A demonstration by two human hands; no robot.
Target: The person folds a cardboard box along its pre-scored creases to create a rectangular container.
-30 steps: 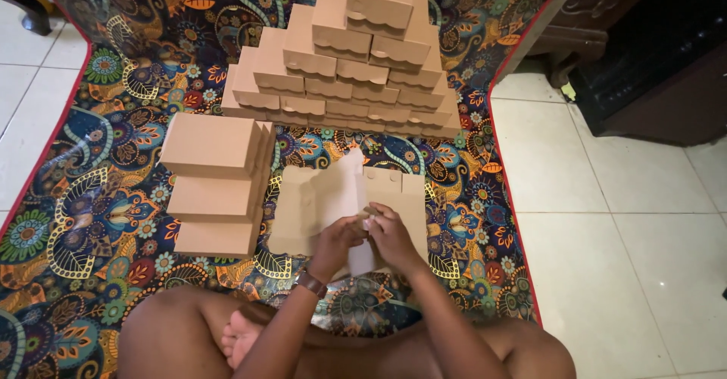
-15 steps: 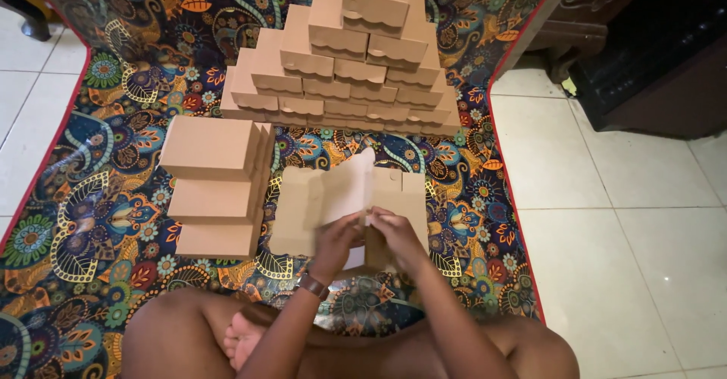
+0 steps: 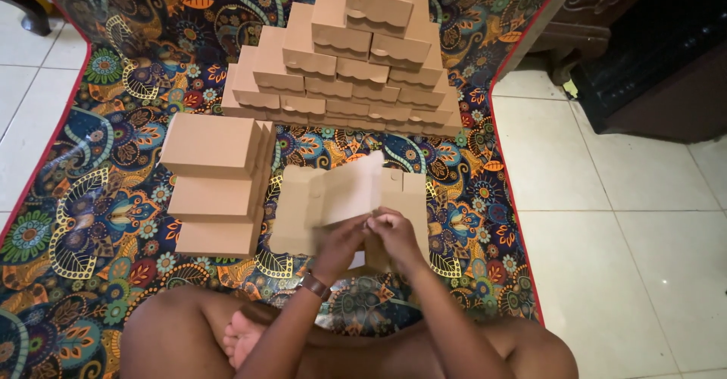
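— What is held at the middle of the view?

— A flat, unfolded cardboard box blank (image 3: pixel 344 197) is gripped at its near edge, one panel tilted up off the pile of flat blanks (image 3: pixel 299 216) that lies on the patterned rug (image 3: pixel 98 220). It is seen just in front of the crossed legs, between the two box stacks.

— How are the hands placed on it?

— The left hand (image 3: pixel 341 244) is closed on the lower edge of the raised panel, fingers curled around the card. The right hand (image 3: pixel 394 237) is pressed against it from the other side, fingers bent and pinched on the same blank. The two hands are touching. A dark band (image 3: pixel 314 284) is worn on the left wrist.

— And what is found around that?

— To the left, just beside the flat pile, a short stack of folded brown boxes (image 3: pixel 216 186) is stepped in three layers. Farther off, a larger heap of finished boxes (image 3: pixel 348 53) is built up like a pyramid, with scalloped front flaps shown. All of this is carried by the rug, which is edged in red. Pale floor tiles (image 3: pixel 606 227) are seen to the right, and dark wooden furniture (image 3: pixel 651 53) at the upper right corner. A bare foot (image 3: pixel 242 337) is tucked under the left forearm.
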